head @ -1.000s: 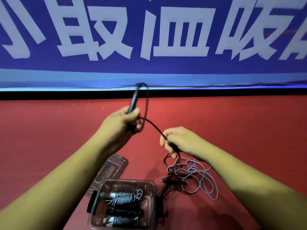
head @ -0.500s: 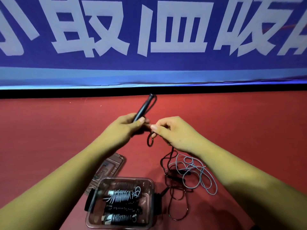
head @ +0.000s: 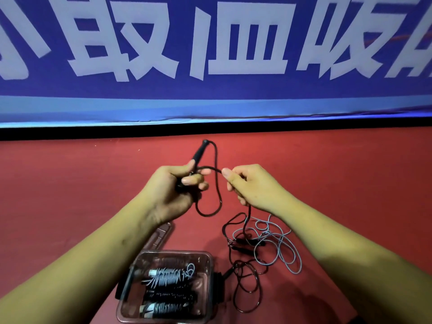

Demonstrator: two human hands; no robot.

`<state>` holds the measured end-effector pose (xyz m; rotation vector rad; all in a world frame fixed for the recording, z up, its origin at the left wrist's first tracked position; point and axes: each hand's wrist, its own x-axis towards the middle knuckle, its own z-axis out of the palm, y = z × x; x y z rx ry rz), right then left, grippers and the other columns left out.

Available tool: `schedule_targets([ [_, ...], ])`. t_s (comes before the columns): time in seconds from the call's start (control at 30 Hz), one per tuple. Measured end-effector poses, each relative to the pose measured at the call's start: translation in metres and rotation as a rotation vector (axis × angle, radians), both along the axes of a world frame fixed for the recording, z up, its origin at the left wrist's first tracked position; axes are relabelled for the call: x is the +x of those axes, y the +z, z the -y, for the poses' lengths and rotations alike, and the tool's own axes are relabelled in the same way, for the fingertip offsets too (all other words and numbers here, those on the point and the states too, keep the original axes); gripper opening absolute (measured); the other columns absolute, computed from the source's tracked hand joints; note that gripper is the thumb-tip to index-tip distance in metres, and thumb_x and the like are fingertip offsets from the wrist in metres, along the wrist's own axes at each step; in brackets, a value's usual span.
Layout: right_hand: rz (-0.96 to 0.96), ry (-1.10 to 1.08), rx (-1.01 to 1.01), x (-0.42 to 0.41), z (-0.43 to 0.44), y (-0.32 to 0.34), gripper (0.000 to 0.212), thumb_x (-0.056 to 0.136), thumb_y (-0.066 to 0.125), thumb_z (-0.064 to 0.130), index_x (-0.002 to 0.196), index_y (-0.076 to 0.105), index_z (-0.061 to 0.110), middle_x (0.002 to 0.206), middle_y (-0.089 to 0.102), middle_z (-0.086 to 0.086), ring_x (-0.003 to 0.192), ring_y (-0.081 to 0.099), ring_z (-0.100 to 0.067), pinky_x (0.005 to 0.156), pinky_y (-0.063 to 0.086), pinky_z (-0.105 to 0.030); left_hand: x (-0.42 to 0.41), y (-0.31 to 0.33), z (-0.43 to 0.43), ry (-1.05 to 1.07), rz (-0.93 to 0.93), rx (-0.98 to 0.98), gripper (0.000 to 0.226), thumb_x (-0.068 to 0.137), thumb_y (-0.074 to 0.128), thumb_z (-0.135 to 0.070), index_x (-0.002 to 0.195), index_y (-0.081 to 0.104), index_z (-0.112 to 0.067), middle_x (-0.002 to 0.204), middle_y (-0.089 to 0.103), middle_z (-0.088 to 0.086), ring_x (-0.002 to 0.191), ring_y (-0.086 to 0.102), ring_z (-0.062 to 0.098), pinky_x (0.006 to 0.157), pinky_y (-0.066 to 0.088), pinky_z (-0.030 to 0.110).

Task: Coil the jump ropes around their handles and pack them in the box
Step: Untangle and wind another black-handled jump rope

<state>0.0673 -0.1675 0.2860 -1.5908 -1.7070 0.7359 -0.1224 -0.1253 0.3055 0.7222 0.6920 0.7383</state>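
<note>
My left hand (head: 173, 190) grips a black jump rope handle (head: 199, 152) that points up and away over the red table. Its black rope (head: 216, 183) loops down from the handle tip, and another strand runs across to my right hand (head: 252, 185), which pinches it. The rest of the black rope (head: 245, 284) trails down to the table. A loose grey jump rope (head: 278, 244) lies tangled beside it. The clear plastic box (head: 210, 277) near the front edge holds three coiled ropes (head: 170, 275).
The box's clear lid (head: 161, 235) lies on the red table (head: 70, 195) behind the box, partly under my left forearm. A blue banner with white characters (head: 210, 54) hangs along the table's far edge.
My right hand has moved right, away from my left hand, drawing a strand of black rope across. A loop now hangs below the handle, which tilts more upright.
</note>
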Motion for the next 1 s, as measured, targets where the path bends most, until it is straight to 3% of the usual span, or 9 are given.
schedule_targets([
  [0.17, 0.222, 0.197, -0.363, 0.052, 0.003, -0.024, 0.031, 0.102, 0.047, 0.03, 0.078, 0.057, 0.014, 0.066, 0.062, -0.001, 0.068, 0.068, -0.014, 0.068, 0.047, -0.026, -0.035, 0.018, -0.032, 0.274, 0.183, -0.008, 0.023, 0.062, 0.069, -0.01, 0.079, 0.064, 0.004, 0.047, 0.028, -0.005, 0.048, 0.04, 0.013, 0.064, 0.03, 0.024],
  [0.23, 0.291, 0.178, -0.452, 0.066, 0.004, -0.035, 0.027, 0.101, 0.049, 0.018, 0.077, 0.059, 0.014, 0.067, 0.062, -0.001, 0.075, 0.067, -0.022, 0.072, 0.047, -0.026, -0.051, 0.018, -0.043, 0.377, 0.13, 0.013, 0.01, 0.081, 0.059, -0.01, 0.082, 0.061, 0.0, 0.047, 0.031, -0.006, 0.049, 0.042, 0.011, 0.063, 0.03, 0.023],
  [0.3, 0.266, 0.113, -0.451, 0.063, 0.002, -0.042, 0.026, 0.101, 0.048, 0.012, 0.078, 0.06, 0.011, 0.063, 0.06, -0.004, 0.071, 0.068, -0.023, 0.066, 0.046, -0.024, -0.062, 0.013, -0.049, 0.414, -0.194, 0.139, 0.021, 0.099, 0.046, -0.014, 0.085, 0.059, -0.005, 0.055, 0.044, -0.003, 0.051, 0.048, 0.01, 0.061, 0.031, 0.022],
  [0.4, 0.263, 0.069, -0.323, 0.041, -0.002, -0.032, 0.024, 0.101, 0.049, 0.017, 0.085, 0.065, 0.008, 0.049, 0.052, 0.007, 0.045, 0.056, -0.006, 0.05, 0.038, -0.019, -0.062, -0.002, -0.051, 0.316, -1.113, 0.616, 0.021, 0.101, 0.051, -0.019, 0.099, 0.067, -0.005, 0.08, 0.059, 0.014, 0.064, 0.06, 0.024, 0.059, 0.038, 0.03],
  [0.47, 0.28, 0.108, -0.219, 0.021, -0.005, -0.017, 0.024, 0.1, 0.051, 0.021, 0.086, 0.069, 0.012, 0.041, 0.044, 0.011, 0.038, 0.041, -0.003, 0.047, 0.031, -0.019, -0.051, -0.009, -0.045, 0.244, -1.371, 0.862, 0.019, 0.099, 0.055, -0.022, 0.105, 0.068, -0.009, 0.079, 0.058, 0.014, 0.077, 0.059, 0.03, 0.064, 0.036, 0.036],
  [0.67, 0.179, 0.298, -0.074, -0.015, 0.001, 0.015, 0.022, 0.098, 0.055, 0.027, 0.084, 0.07, 0.021, 0.054, 0.043, 0.004, 0.046, 0.035, -0.007, 0.052, 0.031, -0.026, -0.01, -0.017, -0.011, -0.038, -0.636, 0.685, 0.018, 0.1, 0.053, -0.021, 0.097, 0.067, -0.01, 0.096, 0.074, 0.009, 0.099, 0.067, 0.028, 0.098, 0.048, 0.041],
  [0.77, 0.079, 0.264, -0.11, -0.01, 0.001, 0.019, 0.025, 0.099, 0.053, 0.028, 0.081, 0.069, 0.02, 0.053, 0.046, 0.005, 0.049, 0.041, -0.012, 0.054, 0.037, -0.028, -0.003, -0.02, -0.003, -0.139, -0.43, 0.487, 0.021, 0.104, 0.045, -0.016, 0.095, 0.062, -0.008, 0.087, 0.069, 0.013, 0.089, 0.063, 0.024, 0.086, 0.05, 0.036],
  [0.87, 0.087, 0.255, -0.171, -0.004, 0.004, 0.014, 0.028, 0.099, 0.053, 0.027, 0.078, 0.067, 0.015, 0.051, 0.048, 0.007, 0.048, 0.044, -0.012, 0.053, 0.039, -0.026, -0.002, -0.023, -0.006, -0.081, -0.497, 0.491, 0.018, 0.1, 0.052, -0.016, 0.096, 0.068, -0.01, 0.093, 0.065, 0.004, 0.086, 0.057, 0.015, 0.072, 0.046, 0.024],
  [1.0, 0.1, 0.286, -0.184, -0.007, 0.007, 0.004, 0.028, 0.099, 0.053, 0.025, 0.081, 0.067, 0.009, 0.048, 0.049, 0.008, 0.048, 0.043, -0.014, 0.051, 0.037, -0.026, 0.007, -0.03, 0.0, -0.202, -0.419, 0.392, 0.015, 0.099, 0.055, -0.016, 0.096, 0.063, -0.003, 0.064, 0.047, 0.002, 0.049, 0.029, 0.011, 0.046, 0.019, 0.024],
])
